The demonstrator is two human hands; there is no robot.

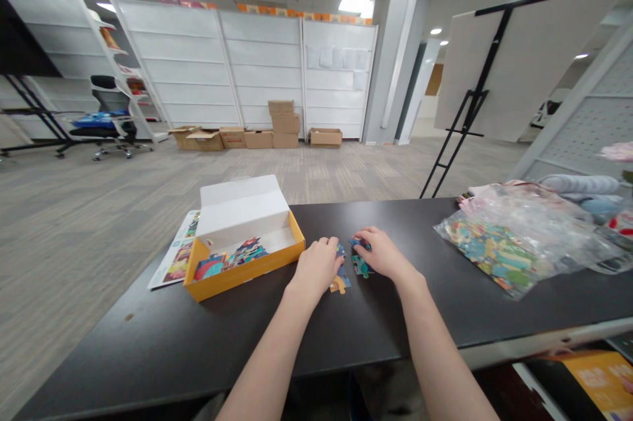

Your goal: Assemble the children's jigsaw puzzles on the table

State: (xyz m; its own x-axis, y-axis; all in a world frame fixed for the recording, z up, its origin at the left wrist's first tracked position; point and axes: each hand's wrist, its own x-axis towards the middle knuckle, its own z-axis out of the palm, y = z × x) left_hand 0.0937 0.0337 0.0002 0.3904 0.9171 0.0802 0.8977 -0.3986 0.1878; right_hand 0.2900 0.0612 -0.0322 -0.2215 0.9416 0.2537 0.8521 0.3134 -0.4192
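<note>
My left hand (319, 264) rests on the dark tabletop with its fingers curled over the edge of some joined puzzle pieces (340, 284), partly hidden under it. A narrow gap to the right, my right hand (383, 253) bends its fingers and thumb onto another small group of blue and teal puzzle pieces (362, 265). Both groups lie flat, and the fingertips cover part of each. On the left stands an open yellow box (247, 278) with its white lid folded back. Inside it are several loose puzzle pieces (237, 257).
Beneath the box's left side lies a printed picture sheet (173, 266). Clear plastic bags (534, 229), one holding a colourful print, fill the table's right end. Beyond the table (208, 348) are cardboard boxes (281, 127), an office chair (111, 117) and a black easel (475, 101).
</note>
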